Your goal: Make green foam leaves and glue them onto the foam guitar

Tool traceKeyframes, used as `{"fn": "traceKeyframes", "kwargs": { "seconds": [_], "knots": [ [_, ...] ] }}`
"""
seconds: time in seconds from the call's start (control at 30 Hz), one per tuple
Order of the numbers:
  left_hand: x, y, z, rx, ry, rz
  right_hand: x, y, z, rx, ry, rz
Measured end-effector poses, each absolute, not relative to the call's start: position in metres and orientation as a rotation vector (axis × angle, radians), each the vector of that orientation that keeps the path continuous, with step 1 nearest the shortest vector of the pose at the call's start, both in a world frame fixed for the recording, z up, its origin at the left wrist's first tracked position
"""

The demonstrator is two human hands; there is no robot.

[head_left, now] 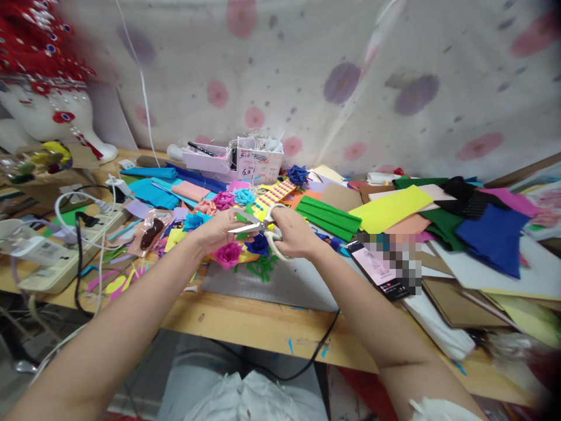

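My right hand (294,233) grips the white-handled scissors (264,225), whose blades are spread and point left toward my other hand. Between the fingers of my left hand (221,233) is a piece of green paper (242,235), and the blades lie across it. Just below the hands is a magenta paper flower (228,255), with a dark blue paper flower (258,244) beside it. Green fringed paper (262,269) lies under these, on a grey board (276,289).
A power strip (70,251) with white cables stands at the left. Folded green crepe paper (328,217), a yellow sheet (391,209) and a phone (379,270) lie to the right. Behind the hands stands a white box (259,166). A black cable (322,345) hangs over the front edge.
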State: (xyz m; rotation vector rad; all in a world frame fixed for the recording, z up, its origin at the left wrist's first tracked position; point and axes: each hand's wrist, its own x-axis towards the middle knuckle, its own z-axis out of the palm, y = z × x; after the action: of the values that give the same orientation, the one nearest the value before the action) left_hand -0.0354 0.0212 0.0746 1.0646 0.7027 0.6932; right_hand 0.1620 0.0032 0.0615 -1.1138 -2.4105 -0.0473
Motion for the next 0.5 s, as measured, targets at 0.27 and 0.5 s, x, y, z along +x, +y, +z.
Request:
{"fn": "traceKeyframes", "kwargs": {
  "seconds": [0.27,0.5],
  "knots": [
    [-0.0370,0.0226,0.0693,1.037,0.729,0.719,0.1609,0.0038,0.0607,-1.220,-2.438,-0.085],
    [-0.0364,0.0208,0.0705,1.000,0.797,0.719,0.1599,0.0052,0.0566,-1.244,-2.439,-0.078]
  ]
}}
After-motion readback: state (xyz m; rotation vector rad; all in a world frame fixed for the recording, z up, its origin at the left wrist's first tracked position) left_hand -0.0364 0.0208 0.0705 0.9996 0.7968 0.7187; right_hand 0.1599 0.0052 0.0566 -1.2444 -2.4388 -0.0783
